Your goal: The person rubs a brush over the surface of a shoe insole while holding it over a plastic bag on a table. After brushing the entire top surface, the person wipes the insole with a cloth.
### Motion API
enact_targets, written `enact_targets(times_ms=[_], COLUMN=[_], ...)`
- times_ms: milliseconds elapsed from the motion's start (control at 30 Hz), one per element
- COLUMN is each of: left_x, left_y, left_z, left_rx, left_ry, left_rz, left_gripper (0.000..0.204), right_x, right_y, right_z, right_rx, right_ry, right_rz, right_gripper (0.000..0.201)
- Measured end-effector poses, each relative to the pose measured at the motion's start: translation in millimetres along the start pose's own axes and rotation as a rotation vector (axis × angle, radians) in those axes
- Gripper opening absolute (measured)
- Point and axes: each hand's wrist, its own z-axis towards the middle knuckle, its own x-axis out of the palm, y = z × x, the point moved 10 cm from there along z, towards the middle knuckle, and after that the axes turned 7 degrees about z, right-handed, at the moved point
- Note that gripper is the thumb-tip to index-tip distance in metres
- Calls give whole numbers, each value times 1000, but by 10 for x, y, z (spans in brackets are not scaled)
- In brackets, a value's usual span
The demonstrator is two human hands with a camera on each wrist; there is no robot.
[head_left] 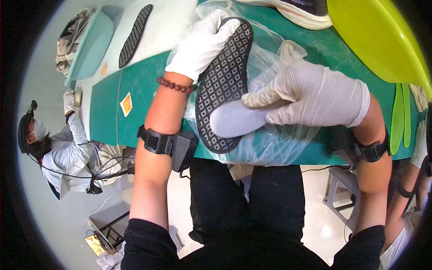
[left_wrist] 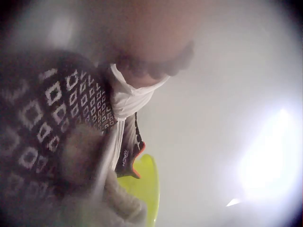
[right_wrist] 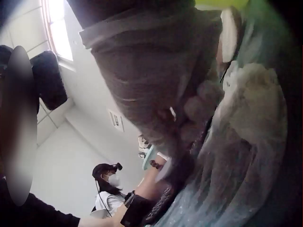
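Observation:
A black insole [head_left: 225, 81] with a white diamond pattern lies on a clear plastic bag [head_left: 274, 139] at the near edge of the green table [head_left: 135, 90]. My left hand [head_left: 202, 42], in a white glove, grips the insole's far end; the left wrist view shows the pattern [left_wrist: 52, 109] close up beside the glove [left_wrist: 128, 99]. My gloved right hand [head_left: 310, 96] holds a pale oval pad [head_left: 234, 119] against the insole's near end, with a finger laid along it. In the right wrist view the glove [right_wrist: 156, 80] is blurred, and the bag [right_wrist: 255, 118] lies beside it.
A dark sneaker [head_left: 306, 11] and a yellow-green tray [head_left: 378, 36] sit at the table's far right. A second black insole [head_left: 135, 33] lies on the white surface at the far left. Green insoles [head_left: 400, 117] lie at the right. A masked person [head_left: 49, 144] works at the left.

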Motion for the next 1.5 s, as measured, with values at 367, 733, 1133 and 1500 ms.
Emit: enact_targets(times_ms=[367,733,1133,1500], left_x=[-12,35,9,-7], left_y=[75,89,48,-26], left_z=[17,12,19,-1], left_rx=[-39,-43,-3,18], left_ry=[18,13,0,-2], left_rz=[18,-156,-127,-69], left_gripper=[38,34,35,38], right_x=[-51,-268,-297,-136], right_y=[-51,-112,-115,-28], right_z=[4,-6,-25,-8], right_rx=[-13,58,0,44], right_ry=[-126,-309,-315,-163], right_rz=[-64,-99,-117,-73], right_gripper=[38,37,35,34])
